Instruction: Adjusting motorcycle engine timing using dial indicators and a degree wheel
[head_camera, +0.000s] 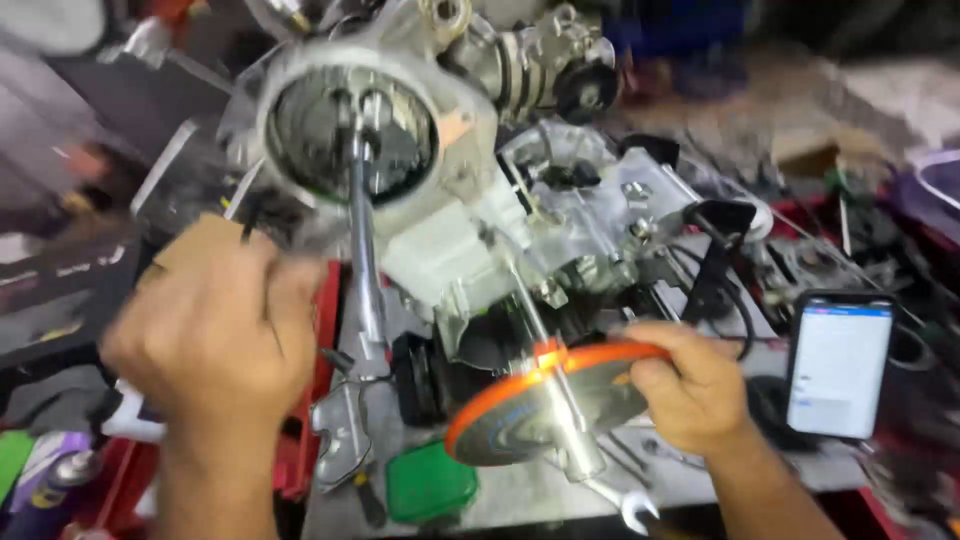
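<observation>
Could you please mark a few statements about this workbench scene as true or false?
1. The right hand holds an orange-rimmed disc. True.
2. The phone screen is dark. False: it is lit.
3. A long metal tool reaches into the engine casing's round opening. True.
4. The green container sits on top of the engine. False: it lies on the bench below it.
5. The left hand grips the phone. False: it is far from it.

A smartphone (838, 365) stands propped upright at the right of the workbench. Its rectangular screen glows white under a blue top bar.
</observation>
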